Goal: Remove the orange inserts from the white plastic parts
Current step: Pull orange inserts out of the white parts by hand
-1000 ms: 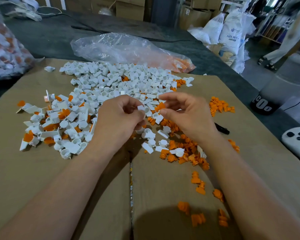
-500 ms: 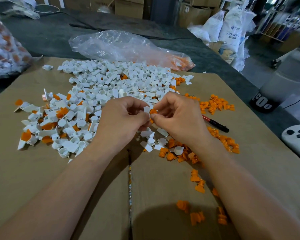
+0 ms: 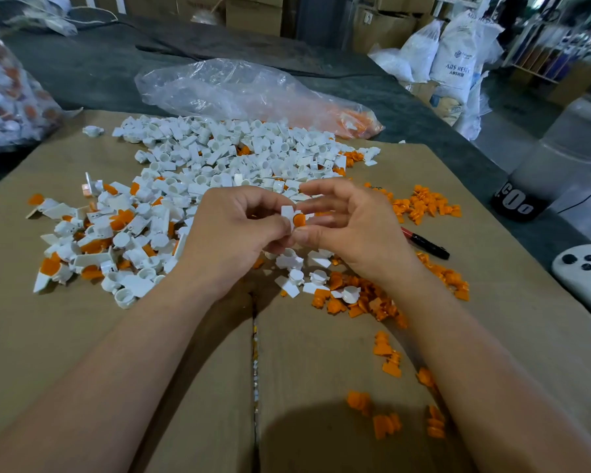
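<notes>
The white plastic part is held up between both hands, above the middle of the cardboard sheet, with its orange insert seated in the end that faces the right hand. The left hand has its fingers curled and pinches the white body between thumb and fingertips. The right hand sets its thumb just under the insert and a finger against the far side, pinching it; its index finger is lifted clear and the other fingers are loosely spread.

Directly below the hands lie a few white pieces among loose orange inserts, and more orange pieces are scattered on the right and near side of the cardboard. A big heap of white parts spreads across the far side. To the left is a mixed heap, many of its pieces showing orange. A black marker with a red band lies just right of the right hand. Beyond the cardboard, a crumpled clear plastic bag rests on the dark table.
</notes>
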